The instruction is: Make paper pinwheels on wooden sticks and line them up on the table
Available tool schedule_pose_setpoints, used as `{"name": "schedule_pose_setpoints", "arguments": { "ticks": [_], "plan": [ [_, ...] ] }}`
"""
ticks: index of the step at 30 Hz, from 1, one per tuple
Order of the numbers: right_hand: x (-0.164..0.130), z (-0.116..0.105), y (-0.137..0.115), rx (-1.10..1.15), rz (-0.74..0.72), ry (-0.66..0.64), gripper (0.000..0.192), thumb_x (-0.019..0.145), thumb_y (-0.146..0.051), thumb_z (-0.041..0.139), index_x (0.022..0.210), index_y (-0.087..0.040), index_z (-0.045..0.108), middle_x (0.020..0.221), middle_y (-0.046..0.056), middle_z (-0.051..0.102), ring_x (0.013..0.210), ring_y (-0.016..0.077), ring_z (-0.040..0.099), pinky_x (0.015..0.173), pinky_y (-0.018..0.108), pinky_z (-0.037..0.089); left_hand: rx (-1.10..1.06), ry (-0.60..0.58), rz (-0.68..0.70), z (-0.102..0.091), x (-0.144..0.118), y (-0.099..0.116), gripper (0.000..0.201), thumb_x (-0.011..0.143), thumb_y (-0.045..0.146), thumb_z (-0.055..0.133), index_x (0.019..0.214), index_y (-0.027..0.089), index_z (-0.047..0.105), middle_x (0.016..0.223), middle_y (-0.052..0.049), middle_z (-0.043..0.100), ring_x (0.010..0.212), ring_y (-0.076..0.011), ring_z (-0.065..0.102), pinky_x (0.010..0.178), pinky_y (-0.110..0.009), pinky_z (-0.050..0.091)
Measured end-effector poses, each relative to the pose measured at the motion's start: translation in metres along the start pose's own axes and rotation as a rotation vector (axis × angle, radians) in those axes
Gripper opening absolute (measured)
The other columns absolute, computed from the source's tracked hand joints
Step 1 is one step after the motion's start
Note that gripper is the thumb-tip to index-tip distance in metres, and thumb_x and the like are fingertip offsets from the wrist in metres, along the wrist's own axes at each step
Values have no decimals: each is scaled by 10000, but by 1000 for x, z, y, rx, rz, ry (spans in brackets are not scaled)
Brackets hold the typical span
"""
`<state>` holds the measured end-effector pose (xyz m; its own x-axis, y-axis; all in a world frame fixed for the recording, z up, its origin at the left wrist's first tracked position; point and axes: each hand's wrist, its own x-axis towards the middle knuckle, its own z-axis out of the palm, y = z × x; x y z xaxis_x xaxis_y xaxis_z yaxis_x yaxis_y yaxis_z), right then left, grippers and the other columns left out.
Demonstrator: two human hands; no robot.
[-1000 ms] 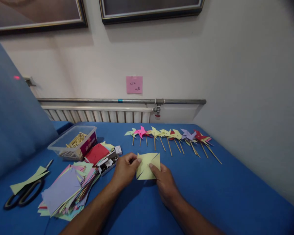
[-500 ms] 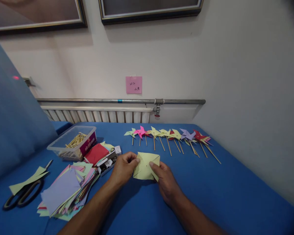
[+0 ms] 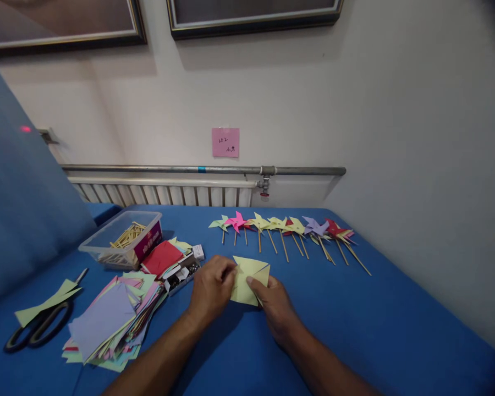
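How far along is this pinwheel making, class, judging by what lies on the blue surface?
Done: a row of finished pinwheels on sticks. In hand: the left hand and right hand fold a cut yellow square. Left: a stack of paper squares and a tub of sticks.

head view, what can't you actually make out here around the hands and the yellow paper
- Yellow paper, head view: its left and lower edges are covered by the left hand and right hand, so the folds there are hidden.
- Pink note on the wall: writing too small to read.
- Small box by the paper stack: contents too small to tell.
- Framed pictures: cut off by the top edge.
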<state>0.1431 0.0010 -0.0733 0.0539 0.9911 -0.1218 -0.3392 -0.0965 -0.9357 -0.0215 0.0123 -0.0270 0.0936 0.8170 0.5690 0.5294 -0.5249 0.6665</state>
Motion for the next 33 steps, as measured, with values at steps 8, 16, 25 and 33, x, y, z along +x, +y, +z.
{"name": "schedule_pose_setpoints", "arguments": {
  "ticks": [8, 16, 25, 33],
  "plan": [
    [-7, 8, -7, 61, -18, -39, 461, 715, -517, 915, 1025, -190, 814, 895, 70, 839, 835, 295, 769, 744, 370, 588, 406, 12, 475, 1, -6, -3, 279, 1020, 131, 528, 852, 205, 739, 880, -65, 723, 810, -186, 641, 754, -322, 469],
    [-12, 10, -15, 103, 37, -36, 493, 732, -550, 904, 1029, -171, 796, 875, 71, 823, 759, 247, 737, 691, 325, 549, 494, -54, 582, -4, -3, -3, 247, 1008, 86, 545, 886, 198, 729, 886, -56, 715, 784, -190, 608, 724, -341, 408],
    [-15, 12, -19, 84, 40, -41, 550, 729, -647, 906, 959, -162, 783, 814, 71, 801, 744, 243, 728, 659, 312, 508, 597, -76, 649, -3, -2, -8, 190, 1011, 91, 590, 906, 195, 708, 916, -63, 701, 771, -193, 595, 726, -353, 383],
    [-9, 8, -13, 34, 31, 10, 427, 708, -516, 902, 950, -179, 801, 782, 43, 795, 684, 227, 686, 624, 307, 501, 618, -80, 662, -2, -2, -10, 171, 994, 93, 615, 889, 197, 702, 916, -57, 714, 768, -196, 599, 719, -358, 381]
  ]
}}
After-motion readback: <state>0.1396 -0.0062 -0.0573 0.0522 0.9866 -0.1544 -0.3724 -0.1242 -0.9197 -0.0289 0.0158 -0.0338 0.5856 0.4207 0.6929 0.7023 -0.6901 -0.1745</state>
